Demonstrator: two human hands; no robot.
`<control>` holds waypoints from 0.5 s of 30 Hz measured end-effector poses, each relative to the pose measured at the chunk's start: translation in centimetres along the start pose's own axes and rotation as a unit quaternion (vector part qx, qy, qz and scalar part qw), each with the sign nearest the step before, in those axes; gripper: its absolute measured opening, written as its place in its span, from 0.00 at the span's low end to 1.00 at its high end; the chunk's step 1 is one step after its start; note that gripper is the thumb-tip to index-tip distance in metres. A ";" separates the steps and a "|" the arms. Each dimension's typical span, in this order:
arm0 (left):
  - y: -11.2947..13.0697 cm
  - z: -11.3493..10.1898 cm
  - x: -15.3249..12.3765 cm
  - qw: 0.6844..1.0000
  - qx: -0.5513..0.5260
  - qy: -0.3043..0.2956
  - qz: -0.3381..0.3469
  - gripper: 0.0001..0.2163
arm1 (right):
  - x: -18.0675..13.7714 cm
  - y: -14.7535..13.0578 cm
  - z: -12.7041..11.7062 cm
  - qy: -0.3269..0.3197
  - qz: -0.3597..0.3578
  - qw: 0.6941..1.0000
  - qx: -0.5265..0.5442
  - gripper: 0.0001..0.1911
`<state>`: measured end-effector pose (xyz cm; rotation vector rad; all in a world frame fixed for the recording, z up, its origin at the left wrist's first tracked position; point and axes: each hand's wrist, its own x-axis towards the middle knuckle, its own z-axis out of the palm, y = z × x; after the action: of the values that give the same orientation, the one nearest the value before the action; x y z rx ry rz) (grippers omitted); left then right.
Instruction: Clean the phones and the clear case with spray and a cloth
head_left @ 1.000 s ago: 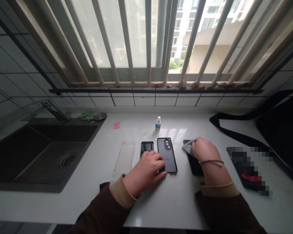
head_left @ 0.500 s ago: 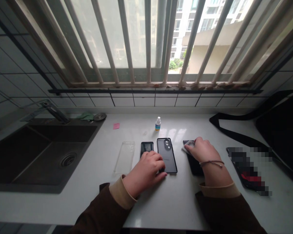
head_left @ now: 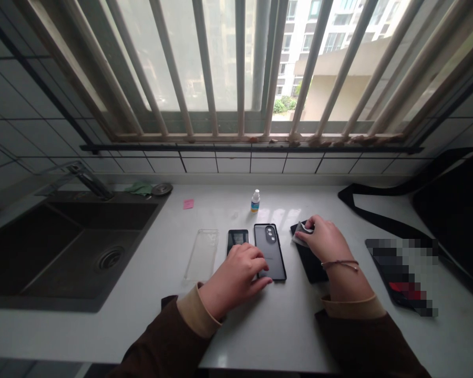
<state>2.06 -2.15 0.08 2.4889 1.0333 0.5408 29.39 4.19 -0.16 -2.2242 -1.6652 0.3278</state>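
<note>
My right hand (head_left: 325, 239) pinches a whitish wipe (head_left: 300, 235) against the upper end of a black phone (head_left: 309, 261) lying on the counter. The hand covers part of that phone. My left hand (head_left: 245, 270) is open, thumb and fingers apart, over the lower part of a small dark device with a screen (head_left: 237, 237) and the left edge of a dark phone case (head_left: 274, 262) with camera cutouts. Left of it lies a clear phone case (head_left: 202, 253). A small white dropper bottle (head_left: 255, 201) with a blue and yellow label stands behind them.
A dark sink (head_left: 71, 252) with a faucet (head_left: 89, 181) is on the left. A pink sticky note (head_left: 188, 203) lies near it. At right are a partly pixelated dark object (head_left: 394, 273) and a black bag (head_left: 453, 194) with its strap. A barred window is behind.
My right hand has shifted slightly up and left with the wipe on the phone, and the phone's top corner shows more. My left hand's fingers have opened a little.
</note>
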 end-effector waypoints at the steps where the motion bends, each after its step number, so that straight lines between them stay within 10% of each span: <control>1: 0.1 -0.1 0.0 0.999 -0.027 0.019 0.002 0.08 | -0.1 -0.3 -0.2 0.004 -0.018 0.999 0.040 0.13; 5: 0.4 -0.5 0.2 0.971 -0.206 0.102 -0.064 0.15 | -1.4 -2.4 -0.9 -0.019 -0.077 0.962 0.260 0.21; 11: 0.1 0.1 0.5 0.807 -0.546 0.075 -0.212 0.25 | -5.0 -6.1 -0.3 -0.162 -0.089 0.865 0.466 0.26; 15: -0.2 0.4 0.6 0.793 -0.554 0.107 -0.229 0.24 | -6.2 -7.2 0.8 -0.190 -0.128 0.849 0.476 0.23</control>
<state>2.51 -1.63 -0.20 1.1155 0.9315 0.9244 21.02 0.22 1.84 -1.2185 -1.4418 1.2618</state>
